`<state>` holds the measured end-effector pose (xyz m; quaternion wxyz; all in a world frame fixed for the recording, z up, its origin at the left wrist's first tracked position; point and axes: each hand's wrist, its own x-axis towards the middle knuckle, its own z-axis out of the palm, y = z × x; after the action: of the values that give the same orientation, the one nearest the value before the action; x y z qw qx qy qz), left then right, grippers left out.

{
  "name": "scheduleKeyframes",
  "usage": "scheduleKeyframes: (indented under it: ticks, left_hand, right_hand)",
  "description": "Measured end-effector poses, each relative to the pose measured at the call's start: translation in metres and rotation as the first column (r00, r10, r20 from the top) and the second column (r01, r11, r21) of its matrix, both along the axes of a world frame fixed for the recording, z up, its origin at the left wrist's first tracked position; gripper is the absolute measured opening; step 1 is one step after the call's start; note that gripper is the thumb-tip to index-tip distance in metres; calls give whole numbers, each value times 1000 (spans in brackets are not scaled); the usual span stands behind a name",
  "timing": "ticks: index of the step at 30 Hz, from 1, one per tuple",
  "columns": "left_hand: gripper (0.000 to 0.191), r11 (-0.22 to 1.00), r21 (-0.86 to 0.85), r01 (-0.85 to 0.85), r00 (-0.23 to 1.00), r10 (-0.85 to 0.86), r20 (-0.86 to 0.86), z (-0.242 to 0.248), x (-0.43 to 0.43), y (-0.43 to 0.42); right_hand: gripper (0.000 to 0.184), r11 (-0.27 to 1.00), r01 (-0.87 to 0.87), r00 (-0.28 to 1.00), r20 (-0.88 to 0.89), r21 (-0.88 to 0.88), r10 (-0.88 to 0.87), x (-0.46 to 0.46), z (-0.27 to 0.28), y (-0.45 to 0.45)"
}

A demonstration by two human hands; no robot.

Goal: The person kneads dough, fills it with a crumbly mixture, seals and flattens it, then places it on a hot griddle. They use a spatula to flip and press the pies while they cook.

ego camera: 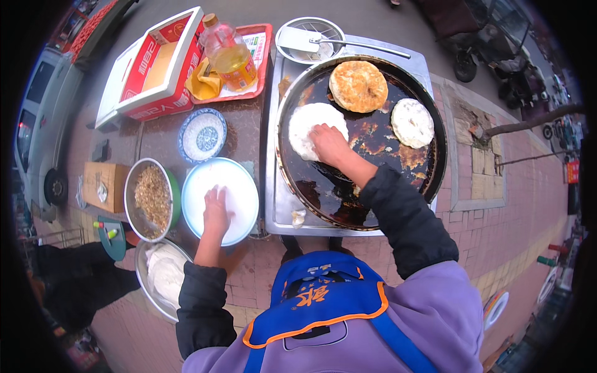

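My right hand rests on a raw round flatbread at the left side of a large, dark, oiled griddle pan. Its fingertips press on the dough and grip nothing. A browned, round flatbread lies at the pan's far side, and a smaller pale flatbread at the right. My left hand is over a white, blue-rimmed basin, fingers slightly spread and holding nothing visible. Whether it touches the white surface inside is unclear.
Left of the basin are a bowl of chopped filling and a bowl of dough. Beyond stand a blue-patterned plate, an oil bottle and a foam box. A spatula lies across a metal bowl.
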<state>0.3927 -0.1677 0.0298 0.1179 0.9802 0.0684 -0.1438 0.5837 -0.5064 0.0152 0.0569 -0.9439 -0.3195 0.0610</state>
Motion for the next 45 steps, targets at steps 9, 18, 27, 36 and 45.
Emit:
scheduleKeyframes:
  ticks: [9, 18, 27, 36, 45]
  left_hand:
    - [123, 996, -10, 89, 969, -89, -230, -6, 18, 10]
    - [123, 991, 61, 117, 957, -96, -275, 13, 29, 6]
    - [123, 997, 29, 70, 965, -60, -255, 11, 33, 10]
    - [124, 999, 0, 45, 969, -43, -243, 4, 31, 10]
    - [121, 998, -55, 36, 961, -50, -272, 5, 19, 12]
  right_hand:
    - [31, 923, 291, 937, 121, 254, -328, 145, 70, 2]
    - [21, 865, 469, 833, 412, -176, -368, 344, -21, -14]
    - [22, 814, 394, 794, 605, -427, -67, 350, -18, -12]
    - [14, 858, 248, 795, 600, -449, 84, 174, 80, -77]
    - [35, 684, 224, 973, 118, -695, -198, -120, 63, -222]
